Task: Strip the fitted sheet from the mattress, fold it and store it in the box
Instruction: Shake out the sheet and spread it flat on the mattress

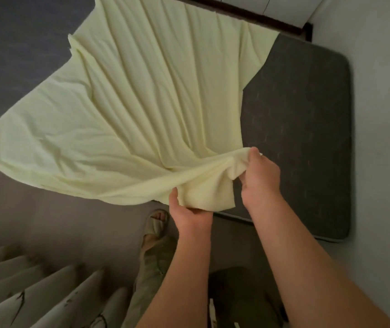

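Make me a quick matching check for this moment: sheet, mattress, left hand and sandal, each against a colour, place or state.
Things:
1 sheet
2 mattress
3 left hand
4 sandal

Descriptions:
A dark grey, partly uncovered
B on the floor, near the mattress edge
C pale yellow, lifted and spread out
D gripping a bunched edge from below

Pairs: 1-C, 2-A, 3-D, 4-B.
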